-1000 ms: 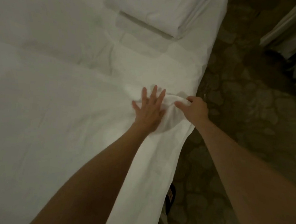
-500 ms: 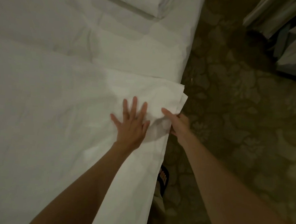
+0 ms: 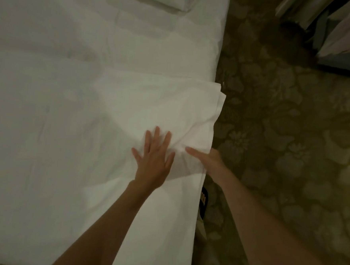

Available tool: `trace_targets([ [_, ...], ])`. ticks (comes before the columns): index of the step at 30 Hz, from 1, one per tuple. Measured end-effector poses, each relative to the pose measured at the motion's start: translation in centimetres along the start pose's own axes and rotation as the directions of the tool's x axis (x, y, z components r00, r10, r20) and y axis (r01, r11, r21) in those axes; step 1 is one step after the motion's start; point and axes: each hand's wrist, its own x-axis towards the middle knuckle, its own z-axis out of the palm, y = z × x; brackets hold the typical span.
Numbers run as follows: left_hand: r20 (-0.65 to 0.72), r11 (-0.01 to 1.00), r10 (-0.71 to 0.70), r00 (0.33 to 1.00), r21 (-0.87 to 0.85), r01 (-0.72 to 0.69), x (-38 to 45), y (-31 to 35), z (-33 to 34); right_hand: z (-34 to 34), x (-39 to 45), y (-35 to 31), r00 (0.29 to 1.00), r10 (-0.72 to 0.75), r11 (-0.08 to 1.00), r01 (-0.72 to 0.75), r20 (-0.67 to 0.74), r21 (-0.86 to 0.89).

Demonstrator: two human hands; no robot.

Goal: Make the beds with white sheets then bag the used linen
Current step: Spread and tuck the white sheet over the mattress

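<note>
The left hand [image 3: 154,162] lay spread flat on the sheet [image 3: 151,101]. Beside it, the right hand [image 3: 209,160] pinched the edge. Being soft and light, the sheet was probably best held by its hem.

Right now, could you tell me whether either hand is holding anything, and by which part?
The right hand pinches the white sheet at its side edge by the bed's edge. The left hand holds nothing, pressing flat on it.
</note>
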Motion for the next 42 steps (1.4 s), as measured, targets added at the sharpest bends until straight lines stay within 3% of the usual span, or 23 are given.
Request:
trace_targets([
  [6, 0.075, 0.997, -0.038, 0.996, -0.059, 0.043, -4.8, -3.7, -0.4, 2.6, -2.2, 4.9, 0.971, -0.001, 1.0, -0.005, -0.238, -0.024],
  [12, 0.198, 0.995, -0.055, 0.979, -0.069, 0.069, -8.7, -9.5, -1.9, 4.9, -6.2, 5.9, 0.909, -0.168, 0.985, 0.136, -0.382, -0.109],
  [15, 0.153, 0.987, -0.153, 0.976, -0.023, 0.158, -9.6, -13.0, -2.5, 6.2, -8.3, 5.7, 0.861, -0.286, 0.957, 0.24, -0.42, -0.16],
  [17, 0.026, 0.952, -0.3, 0.953, -0.05, 0.301, -10.0, -15.4, -3.1, 6.9, -9.5, 5.7, 0.829, -0.354, 0.935, 0.299, -0.433, -0.191],
  [19, -0.017, 0.92, -0.387, 0.922, -0.075, 0.384, -10.6, -18.0, -3.7, 7.5, -10.3, 5.6, 0.808, -0.399, 0.916, 0.333, -0.434, -0.223],
  [25, 0.18, 0.949, -0.313, 0.932, 0.093, 0.301, -9.8, -20.4, -4.7, 8.5, -11.5, 5.1, 0.802, -0.494, 0.852, 0.37, -0.336, -0.369],
  [27, 0.233, 0.954, -0.235, 0.944, -0.13, 0.27, -10.6, -17.5, -5.8, 9.1, -12.2, 4.5, 0.807, -0.516, 0.833, 0.395, -0.288, -0.388],
  [29, 0.226, 0.867, -0.097, 0.969, -0.459, 0.194, -11.9, -14.6, -6.8, 10.1, -13.2, 3.8, 0.807, -0.535, 0.825, 0.435, -0.251, -0.361],
  [32, 0.286, 0.66, 0.023, 0.958, -0.724, 0.2, -13.4, -11.6, -7.4, 12.5, -14.5, 2.1, 0.796, -0.586, 0.788, 0.514, -0.154, -0.34],
  [36, 0.314, 0.408, 0.059, 0.947, -0.874, 0.265, -13.3, -11.3, -8.8, 17.2, -15.8, 0.5, 0.775, -0.624, 0.748, 0.554, -0.103, -0.365],
  [42, 0.266, 0.214, 0.067, 0.962, -0.945, 0.246, -11.3, -15.2, -15.0, 26.8, -15.7, -1.0, 0.78, -0.625, 0.691, 0.564, 0.018, -0.453],
])
